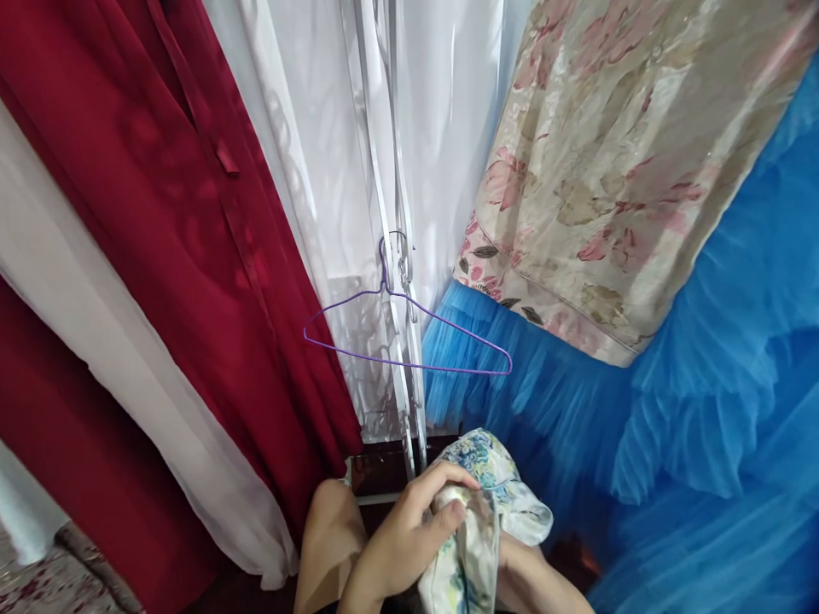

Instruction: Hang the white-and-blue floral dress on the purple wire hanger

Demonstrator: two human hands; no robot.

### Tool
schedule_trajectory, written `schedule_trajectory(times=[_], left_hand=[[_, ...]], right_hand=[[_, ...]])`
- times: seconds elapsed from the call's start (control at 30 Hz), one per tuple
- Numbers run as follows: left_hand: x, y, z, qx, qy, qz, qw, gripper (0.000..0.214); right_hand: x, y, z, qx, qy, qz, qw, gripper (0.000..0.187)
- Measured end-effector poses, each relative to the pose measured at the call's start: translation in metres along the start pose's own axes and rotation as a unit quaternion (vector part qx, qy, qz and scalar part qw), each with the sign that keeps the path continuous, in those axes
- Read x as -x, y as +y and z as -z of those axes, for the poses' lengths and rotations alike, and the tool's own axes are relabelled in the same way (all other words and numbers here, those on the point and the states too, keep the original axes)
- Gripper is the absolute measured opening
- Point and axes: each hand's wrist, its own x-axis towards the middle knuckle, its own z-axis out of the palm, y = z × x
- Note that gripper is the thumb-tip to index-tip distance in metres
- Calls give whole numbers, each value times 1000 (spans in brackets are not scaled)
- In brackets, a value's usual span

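Note:
My left hand (409,529) is closed on a white garment with a blue, yellow and green floral print (483,460), its thumb and fingers pinching the cloth. The garment is bunched up, so its kind does not show. My right hand (531,570) reaches in behind or inside the cloth from the right; only the wrist and forearm show, and its fingers are hidden. Ahead of both hands a purple wire hanger (409,365) hangs with nothing on it, hooked to a white metal rack (374,128).
Long dark red curtains or cloths (211,256) hang on the left beside a pale drape (192,426). White fabric (448,111) hangs behind the rack. On the right, a beige floral garment (595,188) hangs over ruffled blue tulle (704,384). A bare knee (329,529) shows below.

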Motion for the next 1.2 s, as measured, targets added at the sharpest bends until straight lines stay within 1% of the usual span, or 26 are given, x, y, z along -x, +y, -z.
schedule_trajectory(times=[0.03, 0.1, 0.17, 0.2, 0.23, 0.3, 0.33, 0.37, 0.43, 0.5, 0.53, 0.57, 0.6, 0.63, 0.7, 0.8, 0.87, 0.93, 1.0, 1.07, 1.13, 1.2], left_hand=[[5, -10, 0, 14, -27, 32, 999, 50], [15, -29, -3, 6, -53, 105, 993, 63], [24, -46, -7, -40, -55, 151, 986, 62], [28, -52, -7, -68, -53, 157, 984, 57], [30, -56, -6, -95, -44, 152, 983, 50], [29, -61, 3, -146, -21, 117, 982, 31], [28, -62, 10, -170, -8, 95, 981, 22], [25, -62, 19, -191, 5, 74, 979, 17], [20, -60, 40, -206, 47, 40, 977, 23], [16, -52, 63, -186, 100, 9, 977, 26], [15, -47, 72, -174, 121, -4, 977, 26], [14, -40, 79, -167, 134, -16, 977, 26], [13, -31, 85, -167, 137, -28, 976, 25], [13, -22, 87, -175, 132, -40, 975, 23], [10, -3, 86, -196, 124, -63, 971, 18], [5, 23, 80, -199, 129, -88, 967, 20], [3, 35, 79, -162, 141, -80, 973, 27], [3, 41, 85, -107, 160, -48, 980, 32], [6, 43, 96, -71, 192, -17, 979, 39], [12, 41, 111, -75, 220, -1, 973, 45], [20, 36, 131, -127, 225, 4, 966, 45], [27, 27, 155, -236, 216, -1, 947, 38]], right_hand=[[2, -4, 0, -40, 11, 2, 999, 40], [9, -16, 6, -88, 39, -4, 995, 42], [19, -30, 16, -96, 81, 4, 992, 36], [24, -38, 21, -94, 104, 9, 990, 35], [29, -45, 26, -90, 122, 14, 988, 37], [38, -60, 33, -64, 148, 26, 987, 45], [40, -68, 37, -34, 161, 35, 986, 47], [42, -76, 41, 13, 177, 48, 983, 46], [40, -95, 51, 133, 210, 79, 965, 42], [32, -120, 66, 229, 237, 104, 939, 35], [25, -134, 74, 252, 237, 115, 931, 30], [15, -150, 83, 253, 253, 149, 922, 25], [5, -166, 90, 251, 276, 181, 910, 20], [-8, -182, 96, 254, 282, 199, 903, 16], [-37, -211, 101, 242, 279, 226, 901, 11], [-85, -241, 91, 209, 260, 249, 909, 11], [-114, -251, 77, 206, 233, 236, 921, 13], [-136, -253, 61, 210, 191, 199, 938, 15], [-149, -249, 47, 220, 144, 148, 953, 20], [-151, -244, 39, 230, 108, 106, 961, 27], [-147, -240, 39, 235, 87, 85, 964, 31], [-139, -239, 43, 231, 75, 82, 967, 32]])
